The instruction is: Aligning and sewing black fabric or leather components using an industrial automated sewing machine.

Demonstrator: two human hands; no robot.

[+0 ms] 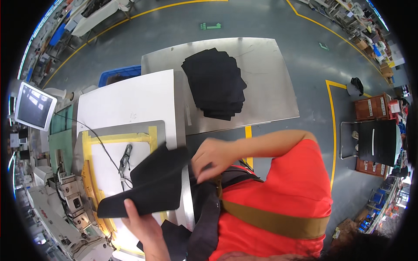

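The step in hand appears to be handling a single black cloth (152, 182), held up at 8 o'clock over the taped template (152, 135). The left hand (146, 226) pinches its near edge, thumb on top, other fingers hidden beneath. The right hand (213, 158), near the middle, has curled, blurred fingers beside the cloth's 3 o'clock edge; I cannot tell whether they grip it. Any next move seems to call for steady support, since the cloth is creased along its middle. A black stack (213, 82) lies at 12 o'clock on the steel desk (265, 78).

Writing: a green arrow sign (211, 26) at 12 o'clock, faint marks on the white board (126, 95), red lettering on the machine (72, 195), and white labels on the cabinet (371, 108) at 3 o'clock.
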